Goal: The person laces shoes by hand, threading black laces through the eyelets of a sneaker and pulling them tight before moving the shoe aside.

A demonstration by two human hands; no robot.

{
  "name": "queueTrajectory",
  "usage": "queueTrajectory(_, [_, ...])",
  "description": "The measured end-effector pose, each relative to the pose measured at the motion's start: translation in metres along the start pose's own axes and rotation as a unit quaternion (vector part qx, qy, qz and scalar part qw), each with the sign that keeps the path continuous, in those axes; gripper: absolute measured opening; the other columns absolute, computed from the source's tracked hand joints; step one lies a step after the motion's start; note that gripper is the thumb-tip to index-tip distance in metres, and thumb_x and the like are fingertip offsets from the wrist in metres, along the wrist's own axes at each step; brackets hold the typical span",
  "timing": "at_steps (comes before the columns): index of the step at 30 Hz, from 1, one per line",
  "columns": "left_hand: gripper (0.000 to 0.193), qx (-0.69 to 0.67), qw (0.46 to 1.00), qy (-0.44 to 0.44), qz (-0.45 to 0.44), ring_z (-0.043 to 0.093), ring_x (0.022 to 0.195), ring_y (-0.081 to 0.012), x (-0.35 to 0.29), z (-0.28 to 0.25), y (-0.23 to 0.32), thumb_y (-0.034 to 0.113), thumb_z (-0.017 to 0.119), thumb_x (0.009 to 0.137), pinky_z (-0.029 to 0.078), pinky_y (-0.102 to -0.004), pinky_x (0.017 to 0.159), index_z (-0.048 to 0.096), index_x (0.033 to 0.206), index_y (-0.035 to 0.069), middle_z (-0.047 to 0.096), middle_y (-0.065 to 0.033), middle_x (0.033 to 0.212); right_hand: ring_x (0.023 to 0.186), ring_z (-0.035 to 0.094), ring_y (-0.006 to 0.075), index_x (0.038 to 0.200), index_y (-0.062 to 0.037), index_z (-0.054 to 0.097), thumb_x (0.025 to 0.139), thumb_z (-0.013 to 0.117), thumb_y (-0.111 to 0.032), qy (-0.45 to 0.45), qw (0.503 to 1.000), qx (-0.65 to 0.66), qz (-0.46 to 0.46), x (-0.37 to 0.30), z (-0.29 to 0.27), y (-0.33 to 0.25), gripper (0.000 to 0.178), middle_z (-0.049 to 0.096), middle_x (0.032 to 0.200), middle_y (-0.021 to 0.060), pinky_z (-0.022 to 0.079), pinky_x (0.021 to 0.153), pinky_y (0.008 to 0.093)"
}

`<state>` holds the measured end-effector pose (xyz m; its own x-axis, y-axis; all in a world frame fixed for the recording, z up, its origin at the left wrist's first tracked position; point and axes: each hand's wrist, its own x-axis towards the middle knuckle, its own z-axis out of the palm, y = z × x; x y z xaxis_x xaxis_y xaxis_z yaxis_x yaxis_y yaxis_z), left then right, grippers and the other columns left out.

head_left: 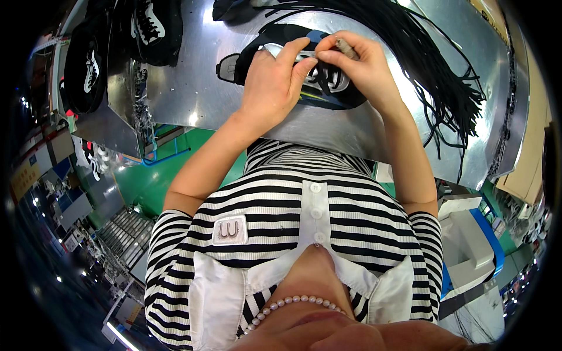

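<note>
A black shoe upper (pixel 336 100) lies on its side on the metal worktable (pixel 193 82), with a white eyelet panel, black laces (pixel 321 75) and a thin yellow-green line. My left hand (pixel 270 85) rests over its middle and grips it, thumb and forefinger pointing at the lacing; its other fingers are mostly hidden. Just right of those fingertips, my right hand (pixel 360 61) is closed around a small tool with a wrapped, grey-brown handle (pixel 346 49). The tool's working end, close to the eyelets, is hidden by my fingers.
A large bundle of loose black laces (pixel 433 70) spreads along the right side of the table. More black shoe uppers (pixel 153 35) sit at the far left, one in a dark round holder (pixel 70 73). A blue-edged white bin (pixel 474 245) stands at lower right.
</note>
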<state>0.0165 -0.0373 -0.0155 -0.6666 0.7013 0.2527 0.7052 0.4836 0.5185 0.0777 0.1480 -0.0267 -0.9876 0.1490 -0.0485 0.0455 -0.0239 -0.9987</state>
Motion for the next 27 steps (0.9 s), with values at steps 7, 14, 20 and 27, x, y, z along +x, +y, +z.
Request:
queueTrajectory(7, [0.028, -0.032, 0.999, 0.012, -0.034, 0.047, 0.068, -0.0199, -0.001, 0.002, 0.002, 0.023, 0.07, 0.089, 0.037, -0.0311, 0.071, 0.069, 0.114, 0.012, 0.068, -0.0032, 0.081, 0.078, 0.062, 0.0135, 0.094, -0.0001, 0.071, 0.087, 0.07, -0.011, 0.032, 0.996, -0.08, -0.032, -0.001, 0.007, 0.011, 0.014, 0.064, 0.089, 0.0052, 0.049, 0.072, 0.027])
queueTrajectory(14, [0.031, -0.067, 0.994, 0.055, -0.067, 0.047, 0.071, -0.0184, -0.002, 0.005, 0.004, 0.018, 0.078, 0.078, 0.037, -0.0305, 0.074, 0.071, 0.108, 0.013, 0.072, -0.0015, 0.086, 0.074, 0.064, 0.0164, 0.108, -0.0028, 0.062, 0.094, 0.064, -0.012, 0.096, 0.988, -0.118, 0.002, -0.032, 0.011, -0.014, 0.017, 0.066, 0.088, 0.0072, 0.05, 0.067, 0.0287])
queueTrajectory(20, [0.031, -0.07, 0.993, 0.046, -0.085, 0.048, 0.076, -0.0184, -0.004, 0.005, 0.005, 0.017, 0.077, 0.078, 0.038, -0.0305, 0.075, 0.071, 0.109, 0.014, 0.072, -0.0019, 0.087, 0.07, 0.067, 0.0244, 0.098, -0.0043, 0.059, 0.092, 0.065, -0.012, 0.045, 0.967, -0.249, -0.026, -0.041, 0.005, -0.015, 0.012, 0.068, 0.082, 0.0101, 0.051, 0.064, 0.0323])
queueTrajectory(27, [0.032, -0.057, 0.995, 0.016, -0.074, 0.054, 0.076, -0.0206, -0.006, 0.002, 0.007, 0.014, 0.075, 0.081, 0.04, -0.0317, 0.074, 0.069, 0.113, 0.01, 0.073, -0.0049, 0.101, 0.066, 0.066, 0.0256, 0.094, -0.0067, 0.058, 0.089, 0.067, -0.015, 0.012, 0.944, -0.323, -0.062, -0.033, 0.001, -0.02, 0.014, 0.068, 0.077, 0.0059, 0.049, 0.059, 0.0349])
